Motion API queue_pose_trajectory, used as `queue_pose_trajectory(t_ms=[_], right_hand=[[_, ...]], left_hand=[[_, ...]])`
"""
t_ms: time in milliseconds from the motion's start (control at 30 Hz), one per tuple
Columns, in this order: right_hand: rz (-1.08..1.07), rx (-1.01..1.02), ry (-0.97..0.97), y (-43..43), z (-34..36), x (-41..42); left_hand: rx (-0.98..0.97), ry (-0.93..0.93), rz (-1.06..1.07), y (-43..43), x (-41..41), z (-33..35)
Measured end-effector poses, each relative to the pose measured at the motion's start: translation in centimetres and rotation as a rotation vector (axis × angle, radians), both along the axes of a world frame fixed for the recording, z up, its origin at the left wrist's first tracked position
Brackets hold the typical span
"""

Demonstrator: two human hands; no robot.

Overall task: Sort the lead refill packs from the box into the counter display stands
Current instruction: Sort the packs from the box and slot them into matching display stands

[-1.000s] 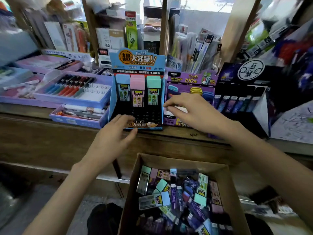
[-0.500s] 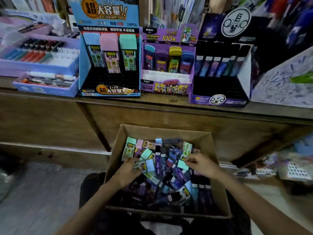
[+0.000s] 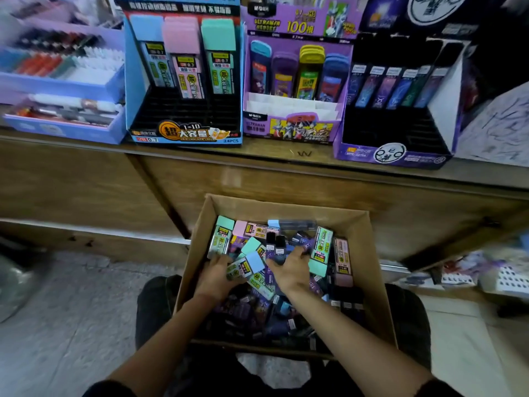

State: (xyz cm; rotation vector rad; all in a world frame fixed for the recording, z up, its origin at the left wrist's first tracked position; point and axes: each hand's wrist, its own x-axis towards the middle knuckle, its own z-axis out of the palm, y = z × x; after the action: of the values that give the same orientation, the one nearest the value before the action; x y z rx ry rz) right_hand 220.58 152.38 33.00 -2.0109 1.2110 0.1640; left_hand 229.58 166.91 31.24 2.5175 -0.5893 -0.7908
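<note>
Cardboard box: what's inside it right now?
The cardboard box holds loose lead refill packs, mint, pink, blue and dark purple. Left hand and right hand reach among them, covering some; lower layers are hidden.

The cardboard box (image 3: 286, 209) is plain brown. The lead refill packs (image 3: 320, 247) inside it mix mint, pink, pale blue and dark purple, with yellow-and-black labels. Along the brown wood-grain counter (image 3: 272, 153), the left display stand (image 3: 133, 81) is blue with a black interior. The middle stand (image 3: 297, 130) is purple with a cartoon-hero print, and the right stand (image 3: 392, 156) is purple-fronted and black inside.
</note>
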Motion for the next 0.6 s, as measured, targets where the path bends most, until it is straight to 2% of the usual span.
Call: queue_pose_trajectory(t_ms=[133,433,500,600], right_hand=[[-0.03,-0.048,0.046,0.4,-0.7,1.0],[-0.025,0.297,-0.189,-2.0,-1.0,0.2],[-0.037,0.343,-0.227,-2.4,-0.8,-0.2],[-0.102,0.377,-0.275,-2.5,-0.7,-0.9]], left_hand=[[-0.06,0.036,0.086,-0.5,0.3,0.1],[-0.269,-0.03,0.183,-0.1,-0.5,0.9],[-0.363,0.026,0.249,-0.2,-0.7,1.3],[-0.514,0.225,0.323,-0.4,-0.9,1.8]])
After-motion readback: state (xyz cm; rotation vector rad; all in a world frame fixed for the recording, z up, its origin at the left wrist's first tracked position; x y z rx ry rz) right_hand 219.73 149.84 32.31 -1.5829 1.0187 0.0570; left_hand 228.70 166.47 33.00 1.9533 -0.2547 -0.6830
